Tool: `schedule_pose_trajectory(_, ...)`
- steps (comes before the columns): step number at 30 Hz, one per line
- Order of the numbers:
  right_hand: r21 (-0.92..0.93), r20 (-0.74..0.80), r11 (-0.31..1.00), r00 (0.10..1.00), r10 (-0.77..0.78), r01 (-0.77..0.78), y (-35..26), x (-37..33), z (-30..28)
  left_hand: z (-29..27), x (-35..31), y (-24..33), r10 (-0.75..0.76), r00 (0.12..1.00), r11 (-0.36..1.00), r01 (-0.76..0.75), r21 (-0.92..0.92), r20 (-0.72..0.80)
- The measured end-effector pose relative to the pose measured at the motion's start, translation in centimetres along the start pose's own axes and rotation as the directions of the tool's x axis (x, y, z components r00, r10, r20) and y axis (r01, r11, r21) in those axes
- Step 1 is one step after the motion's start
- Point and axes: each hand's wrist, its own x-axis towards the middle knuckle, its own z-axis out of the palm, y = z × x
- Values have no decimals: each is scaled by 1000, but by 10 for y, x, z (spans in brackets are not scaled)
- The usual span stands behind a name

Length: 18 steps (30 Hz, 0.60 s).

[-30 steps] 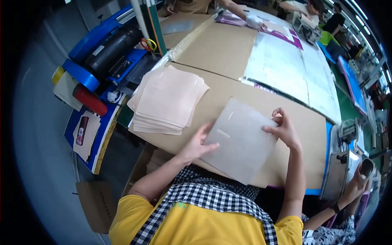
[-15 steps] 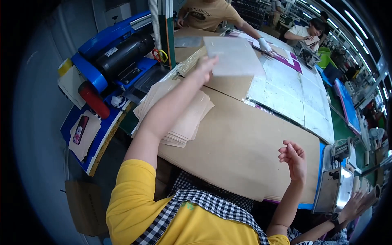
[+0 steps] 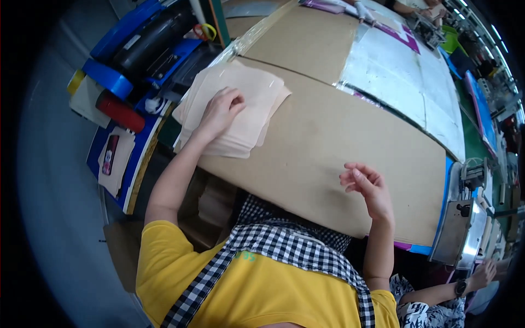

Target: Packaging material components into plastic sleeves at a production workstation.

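My left hand (image 3: 223, 112) is over a fanned stack of pale tan sheets (image 3: 257, 82) at the left end of the table. Its fingers are loosely curled, the thumb stands a little apart from them, and no sheet shows between them. Whether the fingertips touch the top sheet is hard to see. On the right, my right hand (image 3: 369, 188) hovers over the brown cardboard (image 3: 306, 142) covering the table. Its fingers are half bent and apart, with nothing in them.
A blue machine with a black cylinder (image 3: 156, 49) stands left of the stack. Below it, a phone (image 3: 110, 155) lies on papers. White panels (image 3: 383, 87) cover the table's far side. A metal device (image 3: 458, 227) and another person's hand (image 3: 482, 275) are at the right.
My left hand has come back from the far cardboard to the stack, and the whitish sheet it held is out of it. My right hand stays raised and empty. The view has tilted downward.
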Motion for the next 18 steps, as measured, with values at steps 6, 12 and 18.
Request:
schedule_pose_trajectory(6,68,62,992,993,100,-104,16,56,36,-3,13,8,-131,971,911,196,-362,198)
schedule_pose_trajectory(12,206,-155,970,975,160,-126,32,36,9,84,-29,90,261,853,937,-112,-329,452)
schedule_pose_trajectory(18,-317,-366,908,919,149,-274,13,-30,-36,123,-69,106,502,775,855,-511,-85,384)
